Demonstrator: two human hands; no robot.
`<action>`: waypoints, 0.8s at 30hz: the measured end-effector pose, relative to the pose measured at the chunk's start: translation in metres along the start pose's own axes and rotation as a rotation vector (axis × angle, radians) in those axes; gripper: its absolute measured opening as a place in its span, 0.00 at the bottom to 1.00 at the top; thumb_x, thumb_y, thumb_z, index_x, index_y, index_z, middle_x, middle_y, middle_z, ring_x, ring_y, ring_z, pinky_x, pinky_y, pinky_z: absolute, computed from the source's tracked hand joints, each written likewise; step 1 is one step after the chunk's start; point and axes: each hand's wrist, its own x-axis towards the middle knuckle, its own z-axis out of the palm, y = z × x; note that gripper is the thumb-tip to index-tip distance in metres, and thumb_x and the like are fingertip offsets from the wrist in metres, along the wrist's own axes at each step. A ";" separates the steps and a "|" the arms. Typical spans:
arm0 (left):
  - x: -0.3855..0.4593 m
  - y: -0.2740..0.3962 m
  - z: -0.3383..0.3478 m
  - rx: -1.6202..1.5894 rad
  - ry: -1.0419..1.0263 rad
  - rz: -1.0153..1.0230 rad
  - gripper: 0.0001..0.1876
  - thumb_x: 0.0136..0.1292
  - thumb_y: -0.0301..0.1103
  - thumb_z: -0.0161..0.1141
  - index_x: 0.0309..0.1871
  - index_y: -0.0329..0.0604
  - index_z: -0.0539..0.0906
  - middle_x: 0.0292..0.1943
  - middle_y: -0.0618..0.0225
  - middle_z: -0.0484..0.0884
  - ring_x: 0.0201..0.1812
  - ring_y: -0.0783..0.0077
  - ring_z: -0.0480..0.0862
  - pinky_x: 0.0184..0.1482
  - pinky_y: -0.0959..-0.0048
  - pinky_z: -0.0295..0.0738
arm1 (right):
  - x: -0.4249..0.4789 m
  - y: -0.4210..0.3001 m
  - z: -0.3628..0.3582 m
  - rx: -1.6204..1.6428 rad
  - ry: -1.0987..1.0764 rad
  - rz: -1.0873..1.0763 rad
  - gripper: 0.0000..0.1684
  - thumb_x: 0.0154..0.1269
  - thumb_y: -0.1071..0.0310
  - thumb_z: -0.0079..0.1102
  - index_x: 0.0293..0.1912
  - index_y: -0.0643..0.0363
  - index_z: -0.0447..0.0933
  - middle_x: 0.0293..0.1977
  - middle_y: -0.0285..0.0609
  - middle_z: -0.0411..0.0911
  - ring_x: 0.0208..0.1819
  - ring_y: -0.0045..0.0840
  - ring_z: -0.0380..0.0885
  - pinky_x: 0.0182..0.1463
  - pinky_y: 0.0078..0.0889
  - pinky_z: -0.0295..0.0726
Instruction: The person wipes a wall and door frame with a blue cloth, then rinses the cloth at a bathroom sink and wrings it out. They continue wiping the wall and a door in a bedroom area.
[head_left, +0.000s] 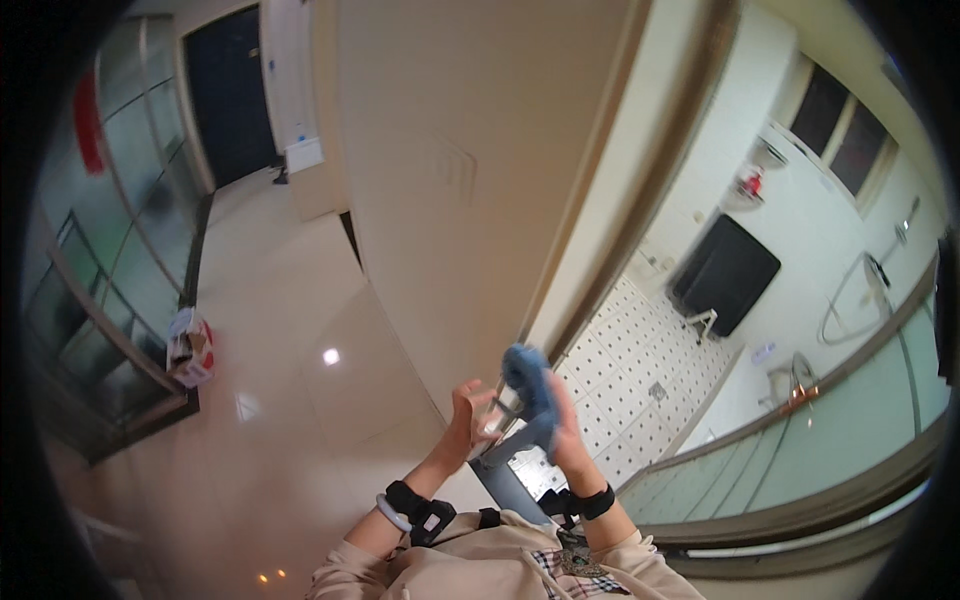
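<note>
A blurred, soft-looking blue item, possibly cloth or a slipper, is in my right hand, whose fingers lie along its right side. A blue band hangs from its lower end towards the left. My left hand is raised just beside it, fingers curled and partly apart. A thin dark strip spans the gap between the blue item and my left fingers. Blur hides whether those fingers hold it. Both hands are in front of my chest, above a bathroom threshold.
A beige door panel rises ahead. To its right, a bathroom with a dotted tile floor holds a black folded panel and a shower hose. Leftward, an opened carton stands by glass sliding doors on glossy tiles.
</note>
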 end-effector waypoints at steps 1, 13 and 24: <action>-0.011 0.001 0.010 -0.091 -0.017 -0.068 0.42 0.58 0.72 0.30 0.68 0.53 0.51 0.62 0.64 0.61 0.60 0.65 0.67 0.56 0.66 0.68 | 0.008 -0.007 0.010 -0.321 -0.142 -0.218 0.31 0.59 0.59 0.54 0.60 0.60 0.64 0.59 0.45 0.65 0.61 0.39 0.61 0.64 0.42 0.57; 0.045 0.062 0.055 0.126 0.435 0.881 0.23 0.68 0.41 0.49 0.60 0.41 0.57 0.49 0.62 0.65 0.49 0.71 0.67 0.55 0.68 0.64 | 0.132 -0.046 -0.056 -1.293 0.463 -0.869 0.25 0.64 0.66 0.48 0.61 0.56 0.63 0.67 0.55 0.47 0.65 0.48 0.50 0.64 0.46 0.51; 0.085 -0.090 -0.005 0.570 0.692 0.925 0.31 0.62 0.28 0.51 0.68 0.42 0.54 0.68 0.57 0.54 0.63 0.64 0.64 0.64 0.68 0.57 | 0.144 -0.015 -0.059 -1.191 0.551 -0.929 0.25 0.73 0.61 0.32 0.65 0.56 0.58 0.69 0.51 0.42 0.69 0.43 0.43 0.66 0.44 0.54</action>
